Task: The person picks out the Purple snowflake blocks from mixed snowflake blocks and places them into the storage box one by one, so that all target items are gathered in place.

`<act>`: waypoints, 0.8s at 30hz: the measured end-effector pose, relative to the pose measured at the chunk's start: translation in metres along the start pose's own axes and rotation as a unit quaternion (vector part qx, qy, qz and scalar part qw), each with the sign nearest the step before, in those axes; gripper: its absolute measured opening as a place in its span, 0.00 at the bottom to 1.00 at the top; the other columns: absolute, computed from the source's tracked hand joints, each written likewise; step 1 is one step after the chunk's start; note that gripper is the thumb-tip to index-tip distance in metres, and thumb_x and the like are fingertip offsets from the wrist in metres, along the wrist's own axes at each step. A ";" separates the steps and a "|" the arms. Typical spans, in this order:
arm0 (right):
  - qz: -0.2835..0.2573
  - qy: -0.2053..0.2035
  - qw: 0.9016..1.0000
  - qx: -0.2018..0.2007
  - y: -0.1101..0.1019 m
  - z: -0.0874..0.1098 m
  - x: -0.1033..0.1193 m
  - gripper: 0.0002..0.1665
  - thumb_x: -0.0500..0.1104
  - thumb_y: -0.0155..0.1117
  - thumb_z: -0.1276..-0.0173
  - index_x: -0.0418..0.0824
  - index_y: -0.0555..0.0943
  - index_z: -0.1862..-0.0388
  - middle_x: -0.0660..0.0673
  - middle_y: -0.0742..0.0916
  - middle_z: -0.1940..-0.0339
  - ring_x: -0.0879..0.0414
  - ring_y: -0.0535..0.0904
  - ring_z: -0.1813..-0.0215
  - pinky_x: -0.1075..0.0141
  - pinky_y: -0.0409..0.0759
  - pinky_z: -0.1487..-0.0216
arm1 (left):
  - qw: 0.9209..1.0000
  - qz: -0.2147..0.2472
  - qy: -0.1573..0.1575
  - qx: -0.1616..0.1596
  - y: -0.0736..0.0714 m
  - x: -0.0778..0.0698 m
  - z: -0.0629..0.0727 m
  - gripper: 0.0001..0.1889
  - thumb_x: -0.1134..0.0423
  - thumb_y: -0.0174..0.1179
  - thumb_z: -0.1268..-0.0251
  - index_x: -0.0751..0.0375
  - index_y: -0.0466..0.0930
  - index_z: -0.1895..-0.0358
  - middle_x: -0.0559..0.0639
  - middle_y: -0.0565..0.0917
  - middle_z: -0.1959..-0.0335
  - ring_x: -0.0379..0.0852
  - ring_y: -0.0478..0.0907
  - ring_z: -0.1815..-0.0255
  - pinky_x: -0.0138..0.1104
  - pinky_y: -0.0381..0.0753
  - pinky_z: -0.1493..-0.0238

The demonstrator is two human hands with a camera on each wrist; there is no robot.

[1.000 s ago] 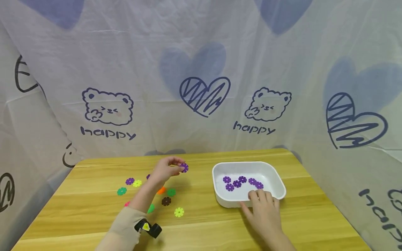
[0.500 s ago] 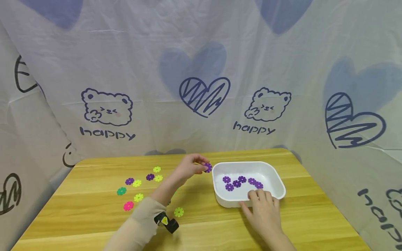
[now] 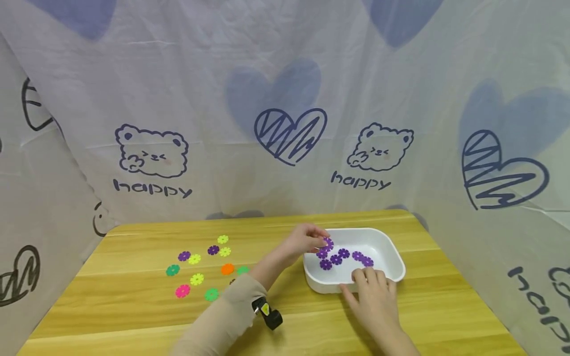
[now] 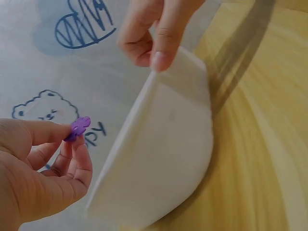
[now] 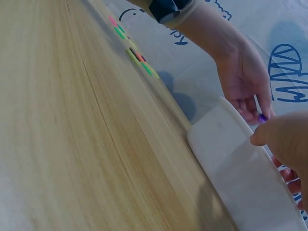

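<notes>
My left hand (image 3: 304,242) pinches a purple flower-shaped plastic disc (image 4: 78,128) between thumb and fingertips. In the head view it is over the left end of a white rectangular tub (image 3: 322,287). Inside the tub lie several more purple discs (image 3: 336,260), two of them overlapping on the right. My right hand (image 3: 376,302) holds the tub's near rim, thumb outside and fingers over the edge, as the right wrist view also shows. The tub's left rim is partly hidden behind the left hand.
Left on the wooden table (image 3: 111,306) lie loose discs in several colours, among them a pink disc (image 3: 182,290), an orange disc (image 3: 227,269) and a purple disc (image 3: 184,256). The left forearm covers some. A printed cloth (image 3: 222,148) hangs behind the table.
My left hand has carried the purple disc rightward, from above the table to over the tub. Discs once behind the left forearm now show. The right hand and tub have stayed put.
</notes>
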State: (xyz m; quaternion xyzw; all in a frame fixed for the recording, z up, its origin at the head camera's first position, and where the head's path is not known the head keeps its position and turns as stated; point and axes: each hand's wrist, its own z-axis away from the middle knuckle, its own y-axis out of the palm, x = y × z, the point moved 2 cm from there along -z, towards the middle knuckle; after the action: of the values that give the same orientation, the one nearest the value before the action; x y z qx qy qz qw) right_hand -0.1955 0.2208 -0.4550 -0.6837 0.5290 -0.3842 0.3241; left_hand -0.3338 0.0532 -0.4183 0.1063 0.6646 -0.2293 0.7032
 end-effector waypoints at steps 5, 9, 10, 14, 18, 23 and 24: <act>0.002 -0.002 1.000 0.001 -0.001 0.000 0.000 0.19 0.56 0.69 0.40 0.45 0.75 0.65 0.46 0.78 0.61 0.46 0.71 0.53 0.50 0.67 0.51 | 1.000 -0.006 -0.009 0.005 0.019 0.004 -0.009 0.09 0.70 0.59 0.35 0.63 0.83 0.54 0.50 0.80 0.65 0.51 0.81 0.56 0.40 0.85 0.51; 0.003 -0.002 1.000 0.002 -0.002 0.000 0.001 0.19 0.56 0.69 0.41 0.45 0.75 0.64 0.46 0.78 0.61 0.46 0.71 0.53 0.51 0.67 0.52 | 1.000 -0.017 -0.010 0.005 0.033 0.008 -0.016 0.08 0.69 0.60 0.36 0.62 0.83 0.55 0.51 0.83 0.62 0.46 0.81 0.60 0.36 0.85 0.57; 0.003 -0.001 1.000 0.003 -0.002 0.000 0.001 0.19 0.56 0.70 0.41 0.45 0.75 0.64 0.46 0.78 0.61 0.46 0.71 0.53 0.51 0.67 0.51 | 1.000 -0.020 -0.011 0.006 0.036 0.010 -0.017 0.08 0.69 0.60 0.36 0.63 0.83 0.55 0.51 0.84 0.62 0.45 0.81 0.61 0.35 0.85 0.57; 0.002 0.001 1.000 0.008 -0.002 0.001 0.001 0.18 0.56 0.69 0.40 0.45 0.75 0.64 0.46 0.78 0.61 0.46 0.71 0.54 0.50 0.68 0.51 | 0.999 -0.026 -0.032 0.012 0.047 0.019 -0.021 0.10 0.68 0.62 0.37 0.63 0.83 0.53 0.48 0.84 0.65 0.39 0.77 0.67 0.32 0.82 0.63; 0.003 0.001 1.000 0.007 -0.001 0.002 0.002 0.18 0.56 0.70 0.40 0.45 0.75 0.64 0.46 0.78 0.62 0.46 0.71 0.53 0.50 0.67 0.52 | 0.998 -0.026 -0.062 0.017 0.056 0.027 -0.025 0.10 0.69 0.61 0.38 0.65 0.83 0.54 0.45 0.80 0.74 0.38 0.72 0.76 0.28 0.72 0.75; 0.005 -0.002 1.000 0.001 0.000 0.002 0.001 0.18 0.55 0.70 0.41 0.45 0.76 0.64 0.46 0.78 0.61 0.46 0.71 0.53 0.50 0.67 0.52 | 0.992 -0.108 -0.066 0.008 0.062 0.028 -0.025 0.08 0.76 0.61 0.42 0.67 0.84 0.59 0.46 0.76 0.80 0.39 0.68 0.82 0.26 0.69 0.81; 0.006 -0.003 1.000 0.000 0.000 0.002 0.001 0.19 0.56 0.70 0.41 0.45 0.75 0.64 0.46 0.78 0.61 0.46 0.71 0.53 0.50 0.67 0.52 | 0.989 -0.132 -0.061 0.003 0.063 0.028 -0.025 0.09 0.77 0.60 0.43 0.67 0.85 0.60 0.46 0.76 0.80 0.39 0.68 0.82 0.26 0.70 0.81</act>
State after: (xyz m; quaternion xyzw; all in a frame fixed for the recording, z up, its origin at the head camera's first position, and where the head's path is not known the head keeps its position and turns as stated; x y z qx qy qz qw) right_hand -0.1941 0.2200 -0.4560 -0.6818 0.5317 -0.3806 0.3281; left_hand -0.3261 0.1143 -0.4574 0.0050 0.6278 -0.3283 0.7057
